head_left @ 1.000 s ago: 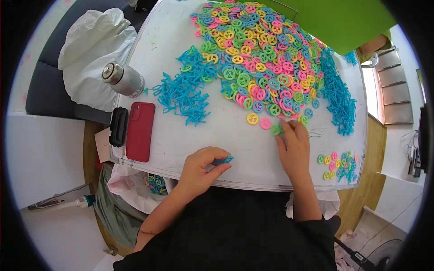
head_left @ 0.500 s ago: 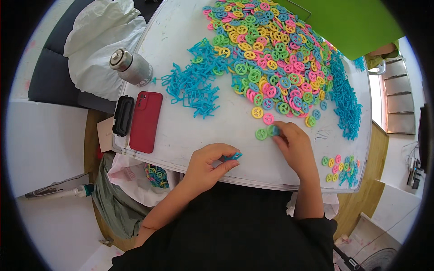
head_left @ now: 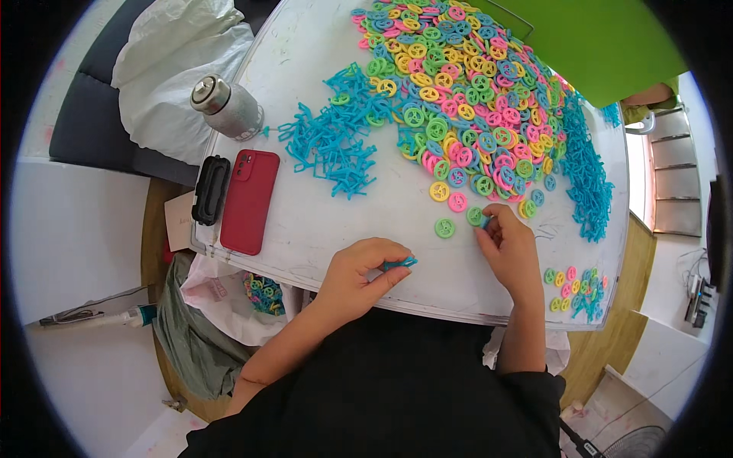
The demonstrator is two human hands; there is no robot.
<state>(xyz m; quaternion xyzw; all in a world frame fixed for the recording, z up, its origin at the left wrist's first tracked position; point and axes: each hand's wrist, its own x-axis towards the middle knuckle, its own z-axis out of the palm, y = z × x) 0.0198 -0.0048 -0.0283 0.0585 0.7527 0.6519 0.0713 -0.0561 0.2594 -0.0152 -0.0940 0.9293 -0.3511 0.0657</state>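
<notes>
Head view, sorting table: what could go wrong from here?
1. The left hand pinches a blue piece just over the table's near edge; a slip could drop it off the table.
2. The right hand takes a green wheel at the pile's fringe; its wrist could sweep the small cluster off the corner.

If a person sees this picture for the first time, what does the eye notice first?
First, the big heap of coloured plastic rings across the far part of the white table, with blue sticks piled at its left. Near the front edge, the left hand pinches a blue piece, and the right hand touches a green ring.
</notes>
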